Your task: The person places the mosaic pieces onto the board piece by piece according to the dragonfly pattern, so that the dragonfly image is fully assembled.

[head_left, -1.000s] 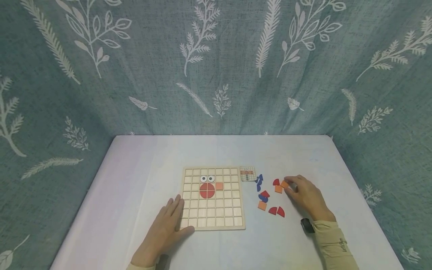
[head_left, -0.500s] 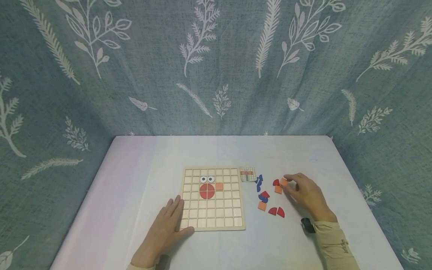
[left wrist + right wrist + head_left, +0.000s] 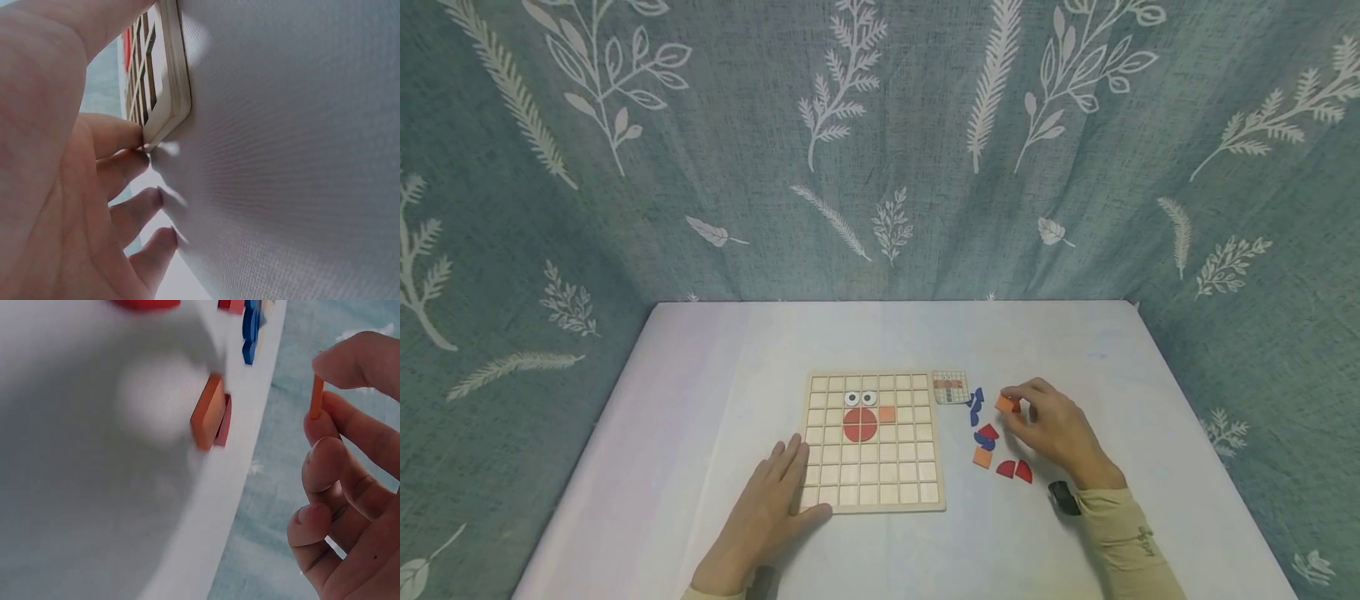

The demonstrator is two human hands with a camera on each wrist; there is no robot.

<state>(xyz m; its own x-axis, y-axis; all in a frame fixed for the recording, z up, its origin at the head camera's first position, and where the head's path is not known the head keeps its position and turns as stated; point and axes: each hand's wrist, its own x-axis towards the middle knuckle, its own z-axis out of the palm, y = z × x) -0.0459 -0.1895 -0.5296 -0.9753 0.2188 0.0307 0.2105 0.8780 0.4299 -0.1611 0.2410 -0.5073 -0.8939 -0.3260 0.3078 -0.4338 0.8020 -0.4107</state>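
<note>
My right hand (image 3: pixel 1056 425) pinches an orange square tile (image 3: pixel 317 397) between thumb and fingertips, lifted off the table. Another orange tile (image 3: pixel 209 415) lies below it, a red piece (image 3: pixel 225 422) right behind; the hand covers that tile in the head view. My left hand (image 3: pixel 766 492) rests at the near left corner of a wooden grid board (image 3: pixel 868 473), fingers along the left edge, thumb at the front edge. On the board sit two eye tiles (image 3: pixel 861 398), a red disc (image 3: pixel 860 425) of quarter pieces and an orange square (image 3: pixel 887 414).
A small pattern card (image 3: pixel 951 397) lies against the board's right edge. Beside it are blue pieces (image 3: pixel 976 408). Nearer lie an orange square (image 3: pixel 982 457), a blue piece (image 3: pixel 985 442) and red quarter pieces (image 3: pixel 1007 468). Patterned green cloth (image 3: pixel 880 233) hangs behind the white table (image 3: pixel 1037 333).
My right hand has lifted the orange square tile from the right and carried it left toward the board. My left hand and the board have stayed still.
</note>
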